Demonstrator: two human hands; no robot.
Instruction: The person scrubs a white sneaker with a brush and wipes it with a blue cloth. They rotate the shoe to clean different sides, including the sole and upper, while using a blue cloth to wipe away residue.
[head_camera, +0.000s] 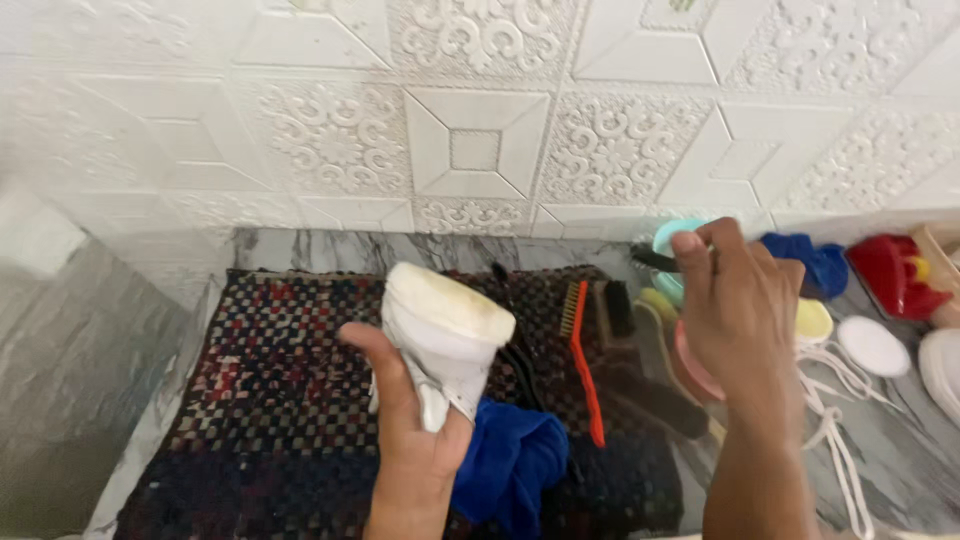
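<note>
White shoe (445, 335), laces (835, 420) already removed and lying on the counter (900, 450), is gripped sole-up in the left hand (410, 420) above the mat (270, 400); right hand (735, 300) pinches a dark brush handle (652, 258); scrubbing apparently pending.

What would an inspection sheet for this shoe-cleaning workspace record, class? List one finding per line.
Surface: grey marbled floor under a dark chequered woven mat.
Job's things: white shoe, sole up, in the left hand; dark-handled brush at the right hand.
Clutter: blue cloth, orange-handled brush, black brushes, white laces, round white lid, red container, blue bundle.
Grippers: left grips the shoe; right pinches the brush handle.
Cables: nothing seen.
Surroundings: white embossed wall panels.
</note>
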